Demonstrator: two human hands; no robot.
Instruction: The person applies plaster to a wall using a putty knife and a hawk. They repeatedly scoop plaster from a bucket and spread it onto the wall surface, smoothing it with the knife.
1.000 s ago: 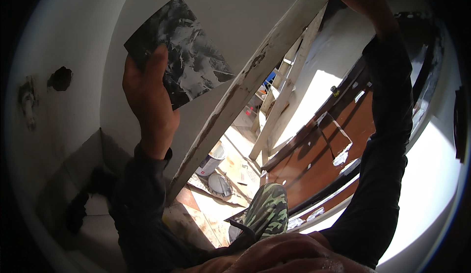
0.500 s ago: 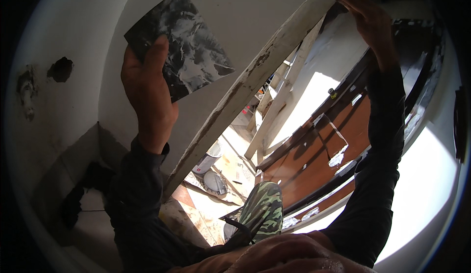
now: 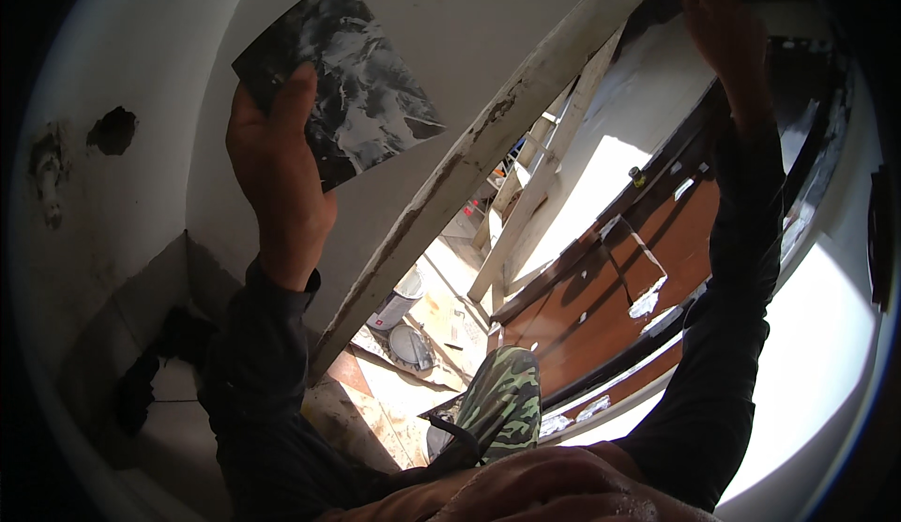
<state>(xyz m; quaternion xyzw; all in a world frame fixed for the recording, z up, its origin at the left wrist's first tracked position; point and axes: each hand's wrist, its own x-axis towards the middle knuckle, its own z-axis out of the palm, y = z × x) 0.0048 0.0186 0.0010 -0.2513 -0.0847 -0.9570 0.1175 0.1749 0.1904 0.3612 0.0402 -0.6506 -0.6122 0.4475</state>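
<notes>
My left hand (image 3: 277, 165) is closed on the lower-left side of a dark, flat, four-cornered board (image 3: 361, 90), its thumb lying across the face. White, paste-like smears cover much of that face. Up at the top right, my right hand (image 3: 727, 38) is raised with its fingers closed beside the upper end of a long pale wall edge (image 3: 450, 170). What those fingers hold is mostly hidden and too dark to name. The edge slants from top right to lower left, with brownish chipped patches along it. The board is apart from this edge.
Beyond the edge stands a wooden ladder (image 3: 540, 193). A white bucket (image 3: 399, 301) and a round-topped can (image 3: 410, 345) are on the stained floor. A reddish-brown panel (image 3: 601, 306) with dark trim is at right. The left wall has a dark hole (image 3: 113, 130).
My right hand has moved up and slightly right along the pale edge, partly toward the picture's top. My left hand and the board have shifted slightly left.
</notes>
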